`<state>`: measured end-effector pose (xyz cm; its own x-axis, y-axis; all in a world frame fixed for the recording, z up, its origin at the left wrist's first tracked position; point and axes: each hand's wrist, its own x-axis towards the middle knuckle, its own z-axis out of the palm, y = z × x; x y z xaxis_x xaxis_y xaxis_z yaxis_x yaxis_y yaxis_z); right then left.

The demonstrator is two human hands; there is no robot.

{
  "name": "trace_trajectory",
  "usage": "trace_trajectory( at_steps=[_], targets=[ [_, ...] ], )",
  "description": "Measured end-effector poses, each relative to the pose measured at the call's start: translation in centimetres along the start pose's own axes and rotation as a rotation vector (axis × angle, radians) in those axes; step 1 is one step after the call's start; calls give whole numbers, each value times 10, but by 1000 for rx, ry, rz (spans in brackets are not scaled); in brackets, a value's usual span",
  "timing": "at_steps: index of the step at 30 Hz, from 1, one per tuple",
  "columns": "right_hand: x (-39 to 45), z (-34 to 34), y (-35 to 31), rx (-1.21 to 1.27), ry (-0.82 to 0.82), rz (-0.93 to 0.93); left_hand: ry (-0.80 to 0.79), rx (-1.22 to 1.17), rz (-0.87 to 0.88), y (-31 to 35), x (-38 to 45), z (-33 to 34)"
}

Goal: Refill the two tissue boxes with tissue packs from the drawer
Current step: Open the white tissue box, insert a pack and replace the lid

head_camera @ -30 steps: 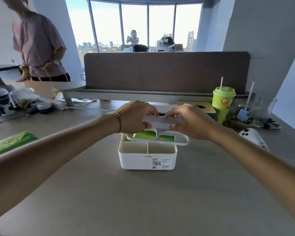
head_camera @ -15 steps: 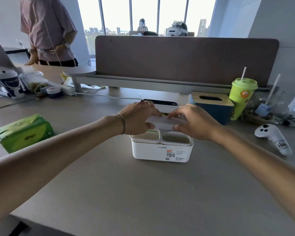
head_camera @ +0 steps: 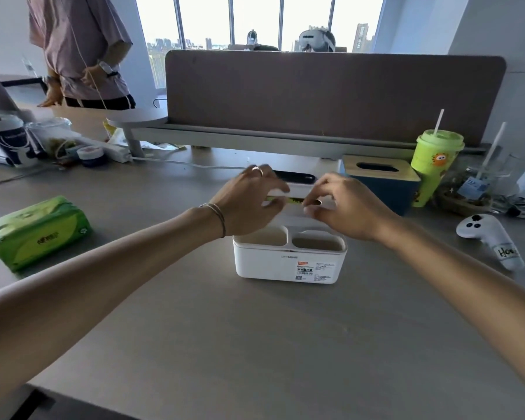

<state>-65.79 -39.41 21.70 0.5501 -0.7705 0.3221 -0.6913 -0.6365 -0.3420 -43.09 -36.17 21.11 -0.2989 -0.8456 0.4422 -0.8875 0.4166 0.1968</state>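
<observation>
The white tissue box (head_camera: 288, 263) stands mid-desk with its lid seated, and a strip of green pack (head_camera: 296, 201) shows through the top slot. My left hand (head_camera: 250, 204) lies over the left end of the slot, fingers blurred and curled on the lid's raised part. At the slot's right end, my right hand (head_camera: 347, 207) holds thumb and forefinger close together; whether they grip anything is unclear. A second green tissue pack (head_camera: 37, 231) lies on the desk at far left. The blue tissue box with a wooden lid (head_camera: 379, 181) stands behind, to the right.
A green cup with a straw (head_camera: 435, 160), a glass jar (head_camera: 479, 184) and a white controller (head_camera: 491, 237) sit at right. Cups and clutter (head_camera: 28, 140) fill the back left. A brown divider panel (head_camera: 331, 95) closes the far edge. A person (head_camera: 79, 50) stands beyond, at left.
The lid, held raised over the box a second ago, now sits down on it. Both hands have shifted from holding the lid to its slot. My view has tilted down.
</observation>
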Motion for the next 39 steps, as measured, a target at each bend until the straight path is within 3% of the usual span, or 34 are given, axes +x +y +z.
trace_trajectory(
  at_steps=[2,5,7,17,21,26,30,35,39],
  targets=[
    [10,4,-4,-58,-4,74,-8,1,-93,-3,12,5],
    [20,20,-6,-167,-204,169,-194,83,-150,-6,19,19],
    [20,28,-3,-190,-256,193,-267,151,-158,-5,15,28],
    [16,41,-3,-223,-149,179,-211,216,-185,0,9,35],
    [18,43,-1,-161,-89,192,-232,172,-218,0,13,35],
    [12,43,-3,46,45,202,-141,119,-236,-2,11,36],
    [-6,46,-1,569,192,368,-39,-260,-359,-7,-5,30],
    [-34,61,0,1126,242,625,120,-1098,-691,-7,-57,43],
    [-23,66,-12,1184,292,627,180,-1212,-763,4,-58,36]
  ],
)
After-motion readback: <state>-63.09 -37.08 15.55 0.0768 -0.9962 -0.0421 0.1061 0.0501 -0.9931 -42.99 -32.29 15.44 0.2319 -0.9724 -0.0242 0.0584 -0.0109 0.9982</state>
